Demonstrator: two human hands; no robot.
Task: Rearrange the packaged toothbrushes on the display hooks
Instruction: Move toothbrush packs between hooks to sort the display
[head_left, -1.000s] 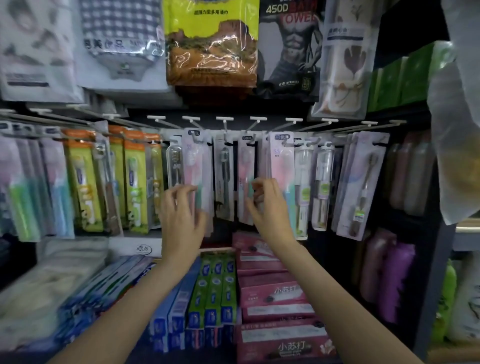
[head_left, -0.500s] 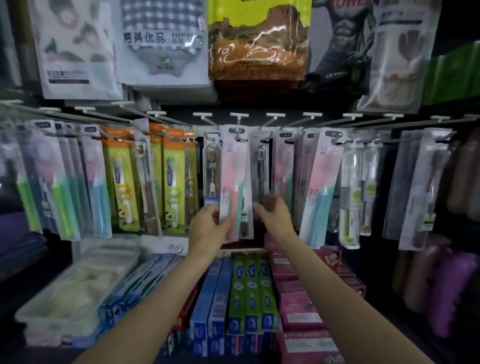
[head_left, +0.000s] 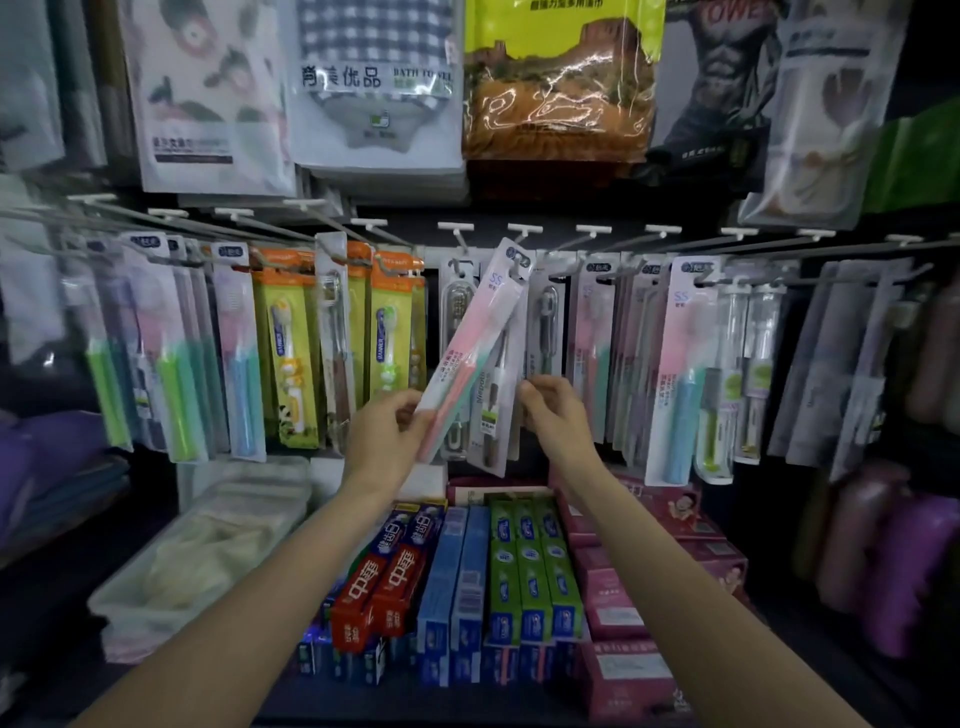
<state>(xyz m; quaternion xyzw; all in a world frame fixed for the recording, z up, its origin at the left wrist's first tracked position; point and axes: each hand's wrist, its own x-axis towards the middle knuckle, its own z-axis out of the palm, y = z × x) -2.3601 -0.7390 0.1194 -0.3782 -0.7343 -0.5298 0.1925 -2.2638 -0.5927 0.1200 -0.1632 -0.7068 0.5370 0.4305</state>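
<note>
My left hand (head_left: 387, 441) grips the lower end of a pink and mint toothbrush pack (head_left: 475, 343), which tilts so its top leans right, near a hook (head_left: 519, 244). My right hand (head_left: 553, 415) pinches the edge of a white hanging toothbrush pack (head_left: 493, 410) just behind it. More toothbrush packs hang in a row on the hooks: orange and yellow ones (head_left: 291, 353) on the left, a pink and blue one (head_left: 680, 374) on the right.
Towel packages (head_left: 374, 83) hang above the hooks. Below stand toothpaste boxes, red (head_left: 384, 587), blue (head_left: 457, 587), green (head_left: 530, 571) and pink (head_left: 618, 597). A clear plastic bin (head_left: 192, 556) sits at the lower left. Purple bottles (head_left: 893, 561) stand at the right.
The pink and mint pack hung straight in my left hand; now it tilts, top to the right, lifted off its place. My right hand has shifted to the white pack behind. The view moved left.
</note>
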